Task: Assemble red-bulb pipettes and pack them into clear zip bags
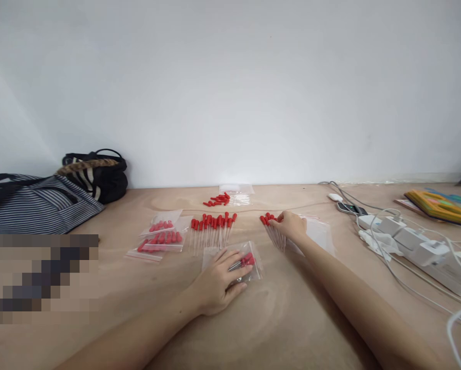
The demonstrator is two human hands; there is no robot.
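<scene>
My left hand (223, 280) lies with its fingers spread on a clear zip bag (258, 264) that has red rubber bulbs (247, 259) inside. Part of the bag is hidden beneath the fingers. At the small right-hand bunch of glass droppers with red bulbs (263, 221), my right hand (293, 226) pinches at one bulb; its fingertips are partly hidden. A larger row of red-bulbed droppers (214, 222) rests on the table between the hands, farther back. Under and beside my right hand is a flat clear bag (318, 236).
Filled zip bags (164, 239) lie left of the droppers. Loose red bulbs (217, 199) and thin glass tubes (241, 199) sit near the wall. A power strip (438, 262) with chargers and cables runs along the right. Striped (41, 205) and black bags (112, 180) stand at left.
</scene>
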